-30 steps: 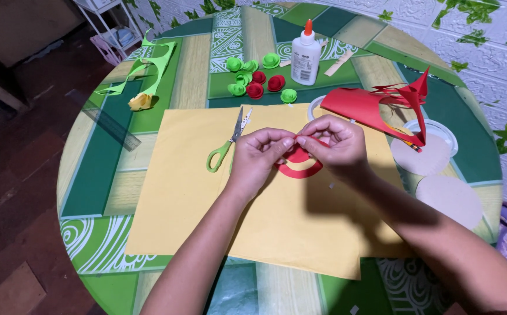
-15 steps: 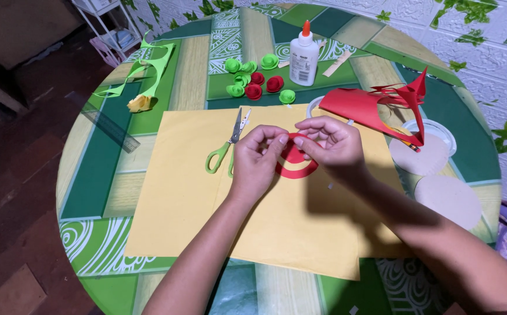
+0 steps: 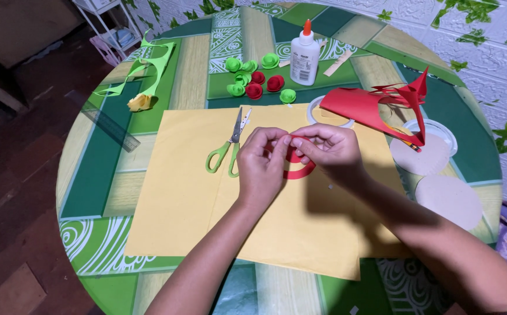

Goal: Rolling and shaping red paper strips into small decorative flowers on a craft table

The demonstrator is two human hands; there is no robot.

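My left hand (image 3: 263,163) and my right hand (image 3: 327,149) meet over a large yellow paper sheet (image 3: 189,198). Both pinch a red paper spiral strip (image 3: 299,170), its loose curl hanging below my fingers. Green-handled scissors (image 3: 225,150) lie on the yellow sheet just left of my left hand. Small rolled paper roses, green and red (image 3: 256,81), sit at the far middle of the round table (image 3: 90,175).
A white glue bottle with an orange cap (image 3: 304,55) stands behind the roses. Cut red paper scraps (image 3: 376,108) lie at the right, green scraps (image 3: 148,70) at the far left. A clear ruler (image 3: 110,125), a tape roll (image 3: 314,111) and two cardboard discs (image 3: 448,201) lie around.
My hands have stayed together over the yellow sheet, fingers turning the red strip slightly. The hanging curl has shifted a little.
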